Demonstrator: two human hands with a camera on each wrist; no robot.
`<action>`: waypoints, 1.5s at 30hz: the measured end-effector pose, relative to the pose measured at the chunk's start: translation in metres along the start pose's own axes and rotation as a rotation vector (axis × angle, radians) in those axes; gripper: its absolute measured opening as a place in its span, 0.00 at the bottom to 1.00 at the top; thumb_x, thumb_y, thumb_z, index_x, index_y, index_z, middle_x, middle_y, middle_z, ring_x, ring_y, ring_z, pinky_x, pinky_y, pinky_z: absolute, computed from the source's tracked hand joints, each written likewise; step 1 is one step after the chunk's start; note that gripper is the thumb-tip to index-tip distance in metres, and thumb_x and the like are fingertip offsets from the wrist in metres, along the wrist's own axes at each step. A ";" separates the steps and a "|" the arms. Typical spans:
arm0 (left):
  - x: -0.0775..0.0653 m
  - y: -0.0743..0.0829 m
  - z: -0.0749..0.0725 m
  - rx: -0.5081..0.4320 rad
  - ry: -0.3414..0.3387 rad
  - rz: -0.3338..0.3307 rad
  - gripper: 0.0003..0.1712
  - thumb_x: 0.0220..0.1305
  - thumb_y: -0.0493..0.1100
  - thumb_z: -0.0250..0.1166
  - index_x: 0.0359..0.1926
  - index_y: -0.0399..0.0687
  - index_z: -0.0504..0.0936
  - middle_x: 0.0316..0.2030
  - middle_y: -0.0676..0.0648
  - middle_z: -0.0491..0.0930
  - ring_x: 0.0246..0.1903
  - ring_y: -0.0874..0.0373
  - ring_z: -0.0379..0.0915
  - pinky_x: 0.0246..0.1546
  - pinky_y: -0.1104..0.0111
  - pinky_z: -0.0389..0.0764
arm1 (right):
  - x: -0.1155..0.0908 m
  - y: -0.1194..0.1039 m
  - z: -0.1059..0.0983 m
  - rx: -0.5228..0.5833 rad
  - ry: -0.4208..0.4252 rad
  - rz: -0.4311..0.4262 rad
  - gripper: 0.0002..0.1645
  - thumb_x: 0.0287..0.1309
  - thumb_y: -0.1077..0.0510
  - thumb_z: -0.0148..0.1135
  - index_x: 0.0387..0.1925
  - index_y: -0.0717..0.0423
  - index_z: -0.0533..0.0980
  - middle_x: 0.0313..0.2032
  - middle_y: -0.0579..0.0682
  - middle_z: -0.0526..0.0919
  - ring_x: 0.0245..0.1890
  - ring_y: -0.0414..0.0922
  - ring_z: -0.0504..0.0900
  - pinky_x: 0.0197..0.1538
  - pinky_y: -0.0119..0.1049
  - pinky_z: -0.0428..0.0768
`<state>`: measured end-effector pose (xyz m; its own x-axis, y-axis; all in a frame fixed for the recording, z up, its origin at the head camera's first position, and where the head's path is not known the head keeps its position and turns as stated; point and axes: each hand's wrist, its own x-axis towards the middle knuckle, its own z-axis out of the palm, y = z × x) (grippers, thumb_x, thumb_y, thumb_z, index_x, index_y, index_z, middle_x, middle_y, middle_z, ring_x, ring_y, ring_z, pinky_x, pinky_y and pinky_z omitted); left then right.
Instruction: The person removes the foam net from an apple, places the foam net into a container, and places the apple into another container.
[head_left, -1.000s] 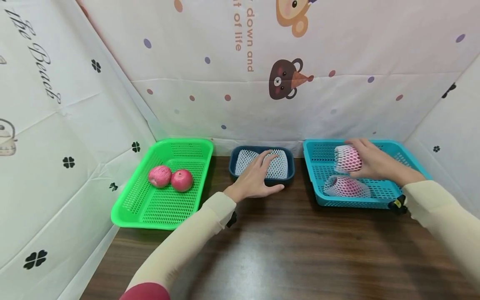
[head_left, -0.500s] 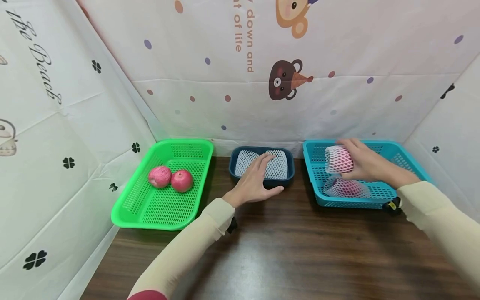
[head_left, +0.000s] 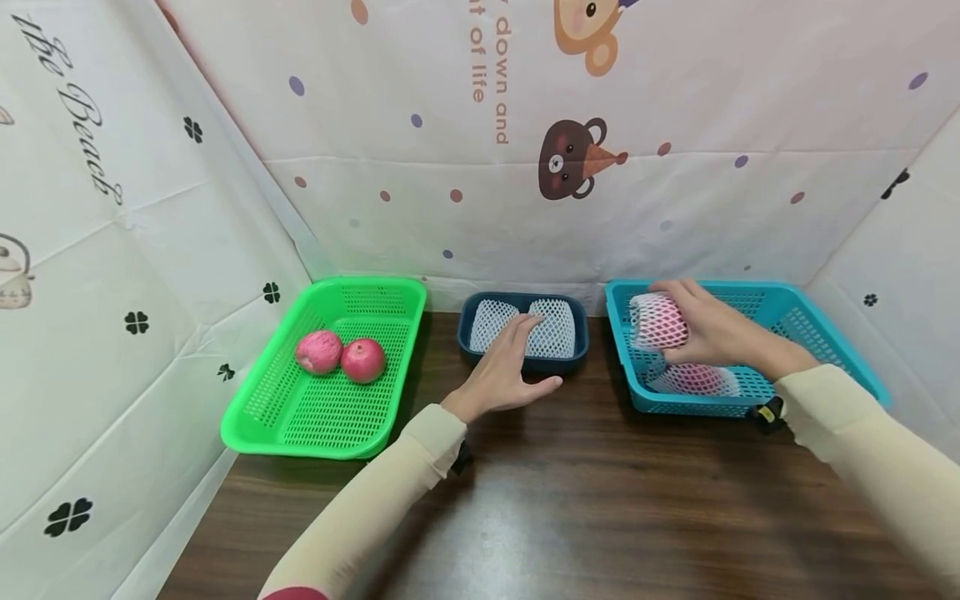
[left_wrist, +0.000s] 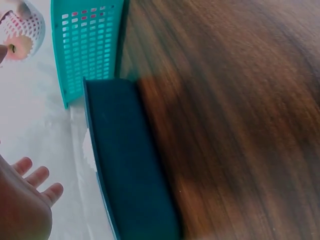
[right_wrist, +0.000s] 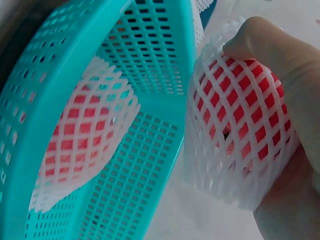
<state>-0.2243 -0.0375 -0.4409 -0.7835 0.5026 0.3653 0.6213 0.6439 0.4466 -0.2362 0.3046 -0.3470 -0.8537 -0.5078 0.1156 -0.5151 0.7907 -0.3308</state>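
My right hand [head_left: 712, 329] grips an apple in a white foam net sleeve [head_left: 660, 321], held up over the left part of the blue basket [head_left: 832, 337]. In the right wrist view, the thumb bends over the top of this netted apple [right_wrist: 237, 115]. Below it, a second netted apple [head_left: 697, 381] lies in the basket. My left hand [head_left: 501, 375] reaches over a small navy basket [head_left: 551, 365] with its fingers extended and thumb apart. Two white foam net sleeves [head_left: 557, 333] lie inside that basket, one partly behind the fingers.
On the left, a green basket [head_left: 330, 429] contains two bare apples [head_left: 364, 360]. All the baskets stand at the back of the dark wood table [head_left: 540, 500], against a printed white cloth [head_left: 360, 217].
The right hand has carried the netted apple to the left, toward the near-left side of the blue basket. My left hand has drawn back very slightly; the green basket's apples stay put.
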 end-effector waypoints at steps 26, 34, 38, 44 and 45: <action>-0.021 -0.014 -0.003 -0.062 0.007 -0.082 0.52 0.58 0.72 0.58 0.75 0.57 0.49 0.74 0.52 0.47 0.73 0.60 0.44 0.70 0.55 0.56 | 0.031 -0.044 0.026 -0.016 -0.047 -0.081 0.58 0.40 0.54 0.78 0.71 0.52 0.56 0.59 0.54 0.65 0.51 0.49 0.70 0.49 0.49 0.77; -0.025 -0.018 -0.005 -0.041 0.010 -0.088 0.51 0.58 0.72 0.58 0.75 0.60 0.47 0.72 0.51 0.52 0.71 0.62 0.47 0.70 0.61 0.56 | 0.037 -0.055 0.034 -0.010 -0.050 -0.098 0.55 0.40 0.52 0.78 0.69 0.51 0.59 0.59 0.53 0.66 0.52 0.49 0.70 0.50 0.51 0.78; -0.028 -0.020 -0.007 -0.052 0.019 -0.095 0.53 0.58 0.71 0.59 0.75 0.54 0.49 0.72 0.51 0.53 0.70 0.62 0.49 0.70 0.62 0.57 | 0.040 -0.061 0.039 -0.007 -0.060 -0.114 0.55 0.40 0.53 0.78 0.69 0.51 0.59 0.57 0.52 0.67 0.51 0.49 0.71 0.49 0.51 0.79; -0.037 -0.024 -0.004 -0.070 0.017 -0.107 0.53 0.57 0.71 0.60 0.75 0.54 0.49 0.71 0.53 0.54 0.70 0.62 0.51 0.69 0.62 0.58 | 0.040 -0.070 0.049 -0.003 -0.075 -0.119 0.57 0.39 0.51 0.79 0.69 0.52 0.58 0.58 0.52 0.66 0.52 0.50 0.71 0.50 0.51 0.80; -0.038 -0.025 -0.004 -0.072 0.014 -0.107 0.54 0.57 0.71 0.60 0.75 0.55 0.49 0.71 0.53 0.54 0.70 0.62 0.51 0.69 0.62 0.59 | 0.040 -0.072 0.050 -0.002 -0.073 -0.118 0.57 0.39 0.50 0.79 0.69 0.52 0.58 0.58 0.52 0.67 0.51 0.49 0.71 0.50 0.51 0.80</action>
<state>-0.2096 -0.0748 -0.4625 -0.8454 0.4249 0.3237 0.5338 0.6502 0.5406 -0.2292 0.2109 -0.3654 -0.7792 -0.6209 0.0856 -0.6122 0.7245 -0.3168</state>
